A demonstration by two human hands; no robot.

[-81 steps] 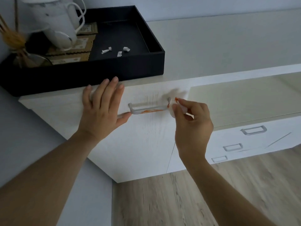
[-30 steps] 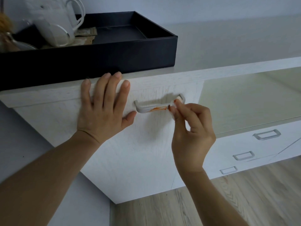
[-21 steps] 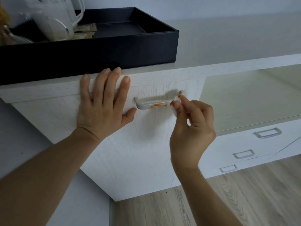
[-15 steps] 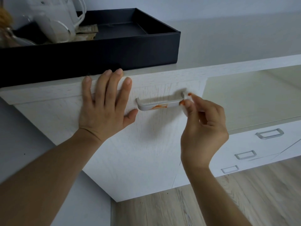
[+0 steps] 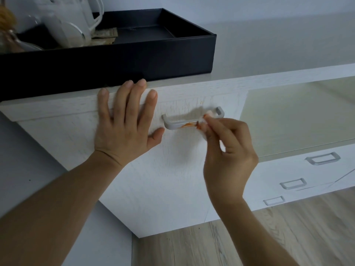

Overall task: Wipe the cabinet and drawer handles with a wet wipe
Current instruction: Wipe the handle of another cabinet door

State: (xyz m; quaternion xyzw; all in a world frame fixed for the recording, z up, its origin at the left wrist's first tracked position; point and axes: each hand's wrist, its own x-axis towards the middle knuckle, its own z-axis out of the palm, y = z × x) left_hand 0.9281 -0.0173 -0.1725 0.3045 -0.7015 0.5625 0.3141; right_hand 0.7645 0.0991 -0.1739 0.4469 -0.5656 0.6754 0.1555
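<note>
A silver bar handle (image 5: 178, 124) sits on the white cabinet door (image 5: 153, 169) and carries an orange smear near its right half. My right hand (image 5: 228, 150) pinches a small white wet wipe (image 5: 205, 120), stained orange, against the handle just right of the smear. My left hand (image 5: 124, 127) lies flat on the door to the left of the handle, fingers straight and spread. Most of the wipe is hidden by my fingers.
A black tray (image 5: 119, 60) holding a white kettle (image 5: 71, 25) stands on the cabinet top above. Three silver drawer handles (image 5: 322, 159) line the drawers at lower right. A glass-fronted recess (image 5: 297, 116) lies right of the door. Wood floor (image 5: 269, 237) is below.
My right hand has rubbed the wipe back and forth along the handle's right part, moving left again since half a second ago. My left hand has stayed pressed on the door.
</note>
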